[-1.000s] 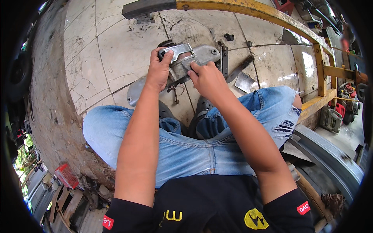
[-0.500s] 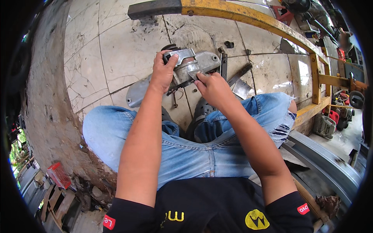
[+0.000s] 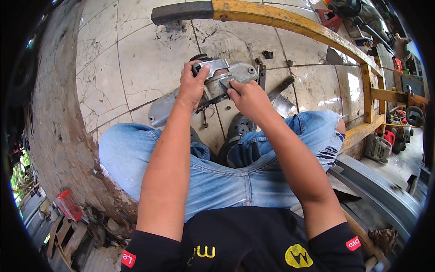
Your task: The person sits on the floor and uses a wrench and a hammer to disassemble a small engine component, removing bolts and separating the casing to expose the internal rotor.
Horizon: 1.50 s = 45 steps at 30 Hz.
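Note:
A silver metal machine part (image 3: 215, 84) with a cylindrical body lies on the floor in front of my feet. Flat rounded metal arms (image 3: 163, 108) stick out from it to the lower left and upper right. My left hand (image 3: 192, 86) is closed round its upper left side, the thumb pressing on a shiny curved bracket (image 3: 216, 65). In a pinch, my right hand (image 3: 250, 97) holds a small flat grey piece (image 3: 225, 82) against the body's right side. The piece's exact kind is hidden by my fingers.
A yellow steel frame (image 3: 281, 21) arches over the far side and down the right. Small black parts (image 3: 268, 55), a brush-like tool (image 3: 283, 86) and a bolt (image 3: 205, 123) lie on the tiles. A grey steel channel (image 3: 376, 181) runs at my right; a red crate (image 3: 68, 204) stands lower left.
My right hand and the flat grey piece have shifted slightly up along the metal body. My left hand keeps its grip on the machine part.

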Each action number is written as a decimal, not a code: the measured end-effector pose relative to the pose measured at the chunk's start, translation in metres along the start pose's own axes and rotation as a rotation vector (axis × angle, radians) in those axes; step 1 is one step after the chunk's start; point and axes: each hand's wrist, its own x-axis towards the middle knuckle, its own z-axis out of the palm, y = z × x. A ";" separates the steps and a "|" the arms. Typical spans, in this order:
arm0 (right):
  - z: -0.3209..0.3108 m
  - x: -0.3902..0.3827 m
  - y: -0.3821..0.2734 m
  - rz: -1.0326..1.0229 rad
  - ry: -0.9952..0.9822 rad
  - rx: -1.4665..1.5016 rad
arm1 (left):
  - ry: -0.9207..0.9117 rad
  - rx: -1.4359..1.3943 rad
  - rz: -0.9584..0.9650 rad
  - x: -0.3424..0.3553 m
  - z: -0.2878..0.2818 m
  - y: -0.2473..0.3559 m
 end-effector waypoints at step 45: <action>0.092 0.054 0.202 0.743 -0.165 -0.003 | -0.077 -0.208 -0.188 -0.008 0.005 0.023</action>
